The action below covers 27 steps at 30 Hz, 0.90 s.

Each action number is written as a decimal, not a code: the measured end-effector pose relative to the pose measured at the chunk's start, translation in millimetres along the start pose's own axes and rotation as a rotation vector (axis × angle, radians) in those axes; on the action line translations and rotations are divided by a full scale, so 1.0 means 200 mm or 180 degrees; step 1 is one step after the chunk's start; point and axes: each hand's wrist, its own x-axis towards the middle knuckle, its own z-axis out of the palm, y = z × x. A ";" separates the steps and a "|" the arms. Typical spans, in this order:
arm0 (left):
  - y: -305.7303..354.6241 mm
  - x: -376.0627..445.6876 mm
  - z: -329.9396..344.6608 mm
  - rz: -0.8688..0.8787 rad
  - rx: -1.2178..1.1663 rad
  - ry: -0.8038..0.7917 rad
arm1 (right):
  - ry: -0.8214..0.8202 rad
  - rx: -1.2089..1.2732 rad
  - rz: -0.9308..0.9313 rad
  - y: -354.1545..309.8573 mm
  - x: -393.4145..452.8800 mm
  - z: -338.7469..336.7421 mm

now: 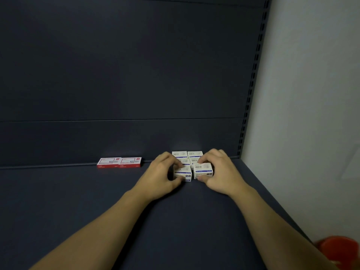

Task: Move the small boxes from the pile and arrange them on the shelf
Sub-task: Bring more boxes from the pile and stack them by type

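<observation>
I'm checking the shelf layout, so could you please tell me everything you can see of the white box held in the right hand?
The white box is a small cardboard-looking carton with blue bands and dark printed characters on its top face; the finer print is too small to read. It looks closed and lies flat on the dark shelf, at the front right of a cluster of similar white boxes. The right hand grips it, fingers over the back edge and thumb at the front. Another white box, held by the left hand, sits close beside it.

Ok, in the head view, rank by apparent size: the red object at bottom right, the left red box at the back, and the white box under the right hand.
1. Red object: largest, though cropped and nearest the camera.
2. Left red box.
3. White box: part hidden by the right hand, and nearer than the red box, so 2 and 3 are uncertain.
</observation>
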 end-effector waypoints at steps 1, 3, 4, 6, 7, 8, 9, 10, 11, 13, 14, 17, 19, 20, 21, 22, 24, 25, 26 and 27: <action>0.00 0.00 0.00 0.0002 0.0037 -0.0009 | -0.0059 -0.0029 -0.0014 0.00 0.00 0.00; 0.00 0.00 0.01 0.0009 0.0075 0.0020 | -0.0161 -0.0057 -0.0025 0.01 -0.01 0.01; 0.00 0.00 0.01 0.0008 0.0067 0.0042 | -0.0178 -0.0054 -0.0015 0.01 -0.01 0.01; 0.00 0.00 0.01 -0.0013 0.0013 0.0075 | -0.0178 -0.0021 0.0022 0.02 -0.01 0.01; 0.00 0.00 0.01 -0.0031 -0.0028 0.0092 | -0.0181 0.0025 0.0041 0.02 0.00 0.01; 0.00 0.00 0.01 -0.0044 -0.0063 0.0107 | -0.0186 0.0079 0.0052 0.02 0.00 0.01; 0.01 0.00 0.00 -0.0046 -0.0082 0.0122 | -0.0190 0.0116 0.0045 0.02 0.00 0.02; 0.01 0.00 0.00 -0.0044 -0.0090 0.0130 | -0.0189 0.0133 0.0028 0.02 0.00 0.02; 0.01 0.00 0.00 -0.0042 -0.0098 0.0134 | -0.0184 0.0135 0.0004 0.02 0.00 0.02; 0.01 0.00 0.01 -0.0053 -0.0120 0.0136 | -0.0183 0.0133 -0.0026 0.02 0.00 0.03; 0.01 0.00 0.01 -0.0057 -0.0119 0.0135 | -0.0182 0.0129 -0.0038 0.02 0.00 0.02; 0.02 0.00 0.01 -0.0015 -0.0050 0.0129 | -0.0134 0.0080 -0.0132 0.02 0.01 0.02; 0.03 -0.01 0.00 0.0021 -0.0021 0.0115 | -0.0099 0.0016 -0.0166 0.00 0.01 0.01; 0.03 -0.01 0.00 0.0023 -0.0010 0.0087 | -0.0072 -0.0028 -0.0147 -0.01 0.00 0.01; 0.04 -0.02 -0.01 0.0031 0.0005 0.0063 | -0.0020 -0.0065 -0.0125 -0.02 0.00 0.00; 0.05 -0.02 -0.01 0.0036 0.0027 0.0052 | 0.0043 -0.0090 -0.0115 -0.04 0.00 0.00; 0.07 -0.04 -0.02 0.0032 0.0128 0.0065 | 0.0131 -0.0155 -0.0159 -0.07 -0.01 -0.01; 0.08 -0.04 -0.04 0.0020 0.0218 0.0060 | 0.0161 -0.0186 -0.0196 -0.08 -0.01 -0.01; 0.10 -0.04 -0.06 0.0015 0.0334 0.0045 | 0.0191 -0.0205 -0.0219 -0.10 -0.02 -0.01; 0.11 -0.05 -0.08 0.0023 0.0490 0.0024 | 0.0214 -0.0220 -0.0219 -0.11 -0.02 -0.01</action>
